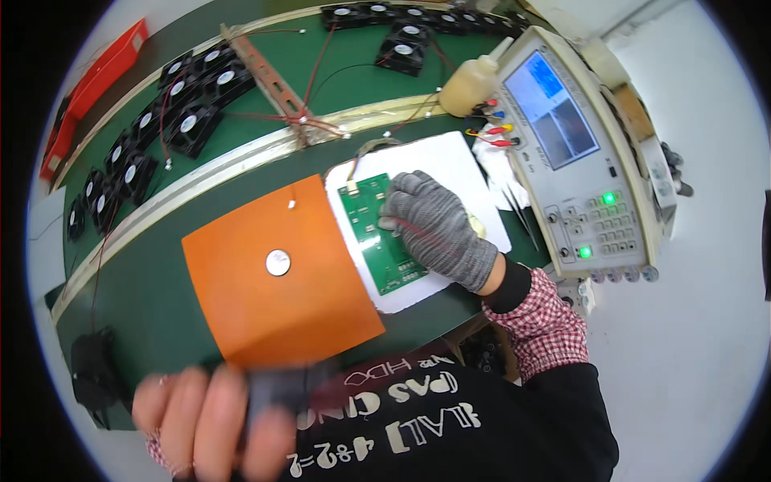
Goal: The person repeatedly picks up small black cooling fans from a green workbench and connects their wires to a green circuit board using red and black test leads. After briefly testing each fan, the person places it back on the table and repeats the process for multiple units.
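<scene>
My right hand (434, 229), in a grey knitted glove, rests on the green circuit board (371, 221). Its fingers are curled and pressed together at the board's right side; what they pinch is hidden. A thin reddish line, like a wire, crosses the glove. The board lies on a white pad (450, 157), with a white connector (352, 188) at its top left corner. My bare left hand (213, 418), smeared by motion, is low at the left, its fingers around a dark boxy object (285, 387). A round silver disc (278, 262) lies on the orange mat (241, 297).
Black cooling fans (189, 120) with red wires stand at the far left, and more fans (401, 48) at the back. A bench instrument (574, 145) with a lit screen is on the right, beside a squeeze bottle (468, 87), clip leads (502, 132) and tweezers (522, 210).
</scene>
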`<state>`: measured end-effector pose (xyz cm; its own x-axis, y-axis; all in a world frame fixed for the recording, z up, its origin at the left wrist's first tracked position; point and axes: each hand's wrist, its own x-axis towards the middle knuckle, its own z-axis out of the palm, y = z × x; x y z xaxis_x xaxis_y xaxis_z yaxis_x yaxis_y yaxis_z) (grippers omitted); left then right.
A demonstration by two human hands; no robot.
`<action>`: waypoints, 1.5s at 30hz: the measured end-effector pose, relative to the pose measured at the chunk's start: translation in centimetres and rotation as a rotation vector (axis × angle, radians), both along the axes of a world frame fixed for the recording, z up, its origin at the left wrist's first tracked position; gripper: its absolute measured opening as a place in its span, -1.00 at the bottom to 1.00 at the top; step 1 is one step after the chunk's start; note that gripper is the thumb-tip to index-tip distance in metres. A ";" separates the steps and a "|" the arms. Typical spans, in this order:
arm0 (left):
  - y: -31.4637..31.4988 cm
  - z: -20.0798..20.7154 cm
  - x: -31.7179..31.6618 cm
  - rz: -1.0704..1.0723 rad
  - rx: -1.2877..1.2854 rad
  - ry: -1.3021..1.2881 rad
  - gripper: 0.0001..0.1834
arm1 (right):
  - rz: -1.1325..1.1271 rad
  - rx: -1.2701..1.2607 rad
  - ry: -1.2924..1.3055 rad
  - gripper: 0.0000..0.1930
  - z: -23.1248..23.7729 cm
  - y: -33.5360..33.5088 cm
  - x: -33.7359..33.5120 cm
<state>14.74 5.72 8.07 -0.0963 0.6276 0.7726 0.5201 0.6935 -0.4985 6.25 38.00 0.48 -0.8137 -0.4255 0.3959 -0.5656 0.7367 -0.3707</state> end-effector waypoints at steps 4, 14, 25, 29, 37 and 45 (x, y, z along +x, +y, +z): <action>-4.5 0.0 2.0 -0.462 0.346 -0.996 -0.51 | -0.034 -0.064 -0.033 -0.88 -1.0 2.1 -0.1; -1.0 1.5 -0.8 -0.684 0.560 -1.796 -0.52 | 0.042 -0.114 -0.083 -0.84 -0.8 0.9 -0.3; 5.9 2.0 -10.2 -0.338 0.159 -0.452 -0.18 | 0.016 -0.079 0.102 -0.80 -1.0 0.8 0.1; 7.3 -2.4 -20.9 -0.152 0.366 -0.458 -0.08 | 0.013 -0.508 -0.041 -0.86 -2.1 1.3 0.2; -0.1 -4.2 -21.9 0.299 0.377 -0.682 -0.15 | 0.013 -0.503 0.200 -0.78 -0.4 0.8 0.3; 6.7 0.3 -4.5 -0.762 -0.595 -0.987 -0.55 | 0.537 -0.195 -0.104 -0.50 1.5 -2.3 2.8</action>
